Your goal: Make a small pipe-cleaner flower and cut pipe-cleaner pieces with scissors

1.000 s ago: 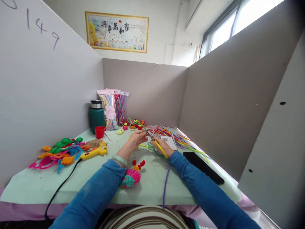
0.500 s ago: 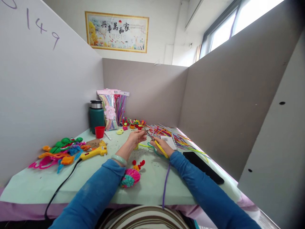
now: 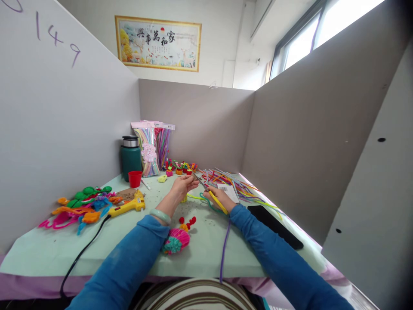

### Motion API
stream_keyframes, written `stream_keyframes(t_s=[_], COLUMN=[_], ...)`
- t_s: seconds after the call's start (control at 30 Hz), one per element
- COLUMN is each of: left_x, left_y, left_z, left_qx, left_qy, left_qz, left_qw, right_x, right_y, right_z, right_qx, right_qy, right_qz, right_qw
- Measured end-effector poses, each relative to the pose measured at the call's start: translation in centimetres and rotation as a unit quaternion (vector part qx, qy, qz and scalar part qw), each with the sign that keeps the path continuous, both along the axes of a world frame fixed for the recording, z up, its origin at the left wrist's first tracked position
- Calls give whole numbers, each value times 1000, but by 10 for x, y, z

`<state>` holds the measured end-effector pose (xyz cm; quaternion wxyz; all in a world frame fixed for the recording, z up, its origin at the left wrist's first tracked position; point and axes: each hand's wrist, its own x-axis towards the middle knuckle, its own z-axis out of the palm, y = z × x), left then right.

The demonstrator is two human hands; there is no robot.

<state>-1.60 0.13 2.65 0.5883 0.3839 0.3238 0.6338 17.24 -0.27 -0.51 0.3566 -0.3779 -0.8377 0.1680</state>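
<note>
My right hand (image 3: 222, 199) is closed round a pair of scissors (image 3: 217, 201) with yellow handles, blades pointing up and left. The blade tips reach the fingertips of my left hand (image 3: 181, 189), which are pinched together; whatever they hold is too small to make out. On the table below my left wrist lies a pink and teal pipe-cleaner figure (image 3: 178, 240) with red balls on its top. A purple pipe cleaner (image 3: 225, 252) hangs from beneath my right wrist over the table's front edge. Teal and yellow pipe cleaners lie between my hands.
A yellow glue gun (image 3: 127, 207) with a black cord lies left, beside a heap of coloured pipe-cleaner pieces (image 3: 80, 206). Behind stand a red cup (image 3: 134, 178), a green bottle (image 3: 130, 159) and bagged pipe cleaners (image 3: 148, 150). Right are loose pipe cleaners (image 3: 240, 183) and a black flat object (image 3: 275, 227).
My hands stay in nearly the same place. The fingers of my left hand have shifted very slightly at the scissor tips; the scissors remain in my right hand.
</note>
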Motion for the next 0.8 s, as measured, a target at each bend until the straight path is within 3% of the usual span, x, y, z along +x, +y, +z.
stream_keyframes(t_s=[0.47,0.8], left_x=[1,1], left_y=[-5,-6], left_z=[0,1], left_qx=[23,31], left_qy=[69,68], left_qz=[-16,-9], left_qw=[997,997], right_x=[0,5], right_y=[-4,-3], right_z=[0,1], right_qx=[11,33], right_qy=[-1,-51], right_qz=[2,-18], right_qw=[1000,998])
